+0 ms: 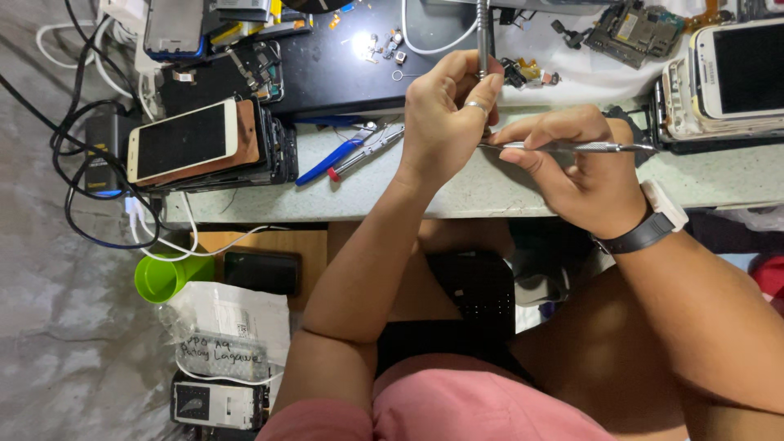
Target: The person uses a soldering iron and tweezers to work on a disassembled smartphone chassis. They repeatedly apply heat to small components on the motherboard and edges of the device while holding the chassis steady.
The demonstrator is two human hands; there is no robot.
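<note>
**A:** What fills the view, biggest things first?

**B:** A pale stone-look workbench (490, 184) runs across the upper half, seen from above. A black mat (343, 77) lies on it, scattered with small phone parts. At the left, a stack of phones (196, 143) rests with a white-framed one on top. At the far right sits another white phone (739, 69) on a pile of frames.

**A:** And the hands?

**B:** The left hand (445, 114), ring on one finger, is curled narrow at the bench's near edge; what it pinches is hidden. The right hand (584, 167), a watch at its wrist, is closed around a slim metal tool (563, 147), held level, its tip meeting the left fingers.

**A:** Anything smaller nearby?

**B:** Blue-handled pliers (335, 155) lie just left of the left hand. Below the bench stands a green cup (163, 278).
</note>
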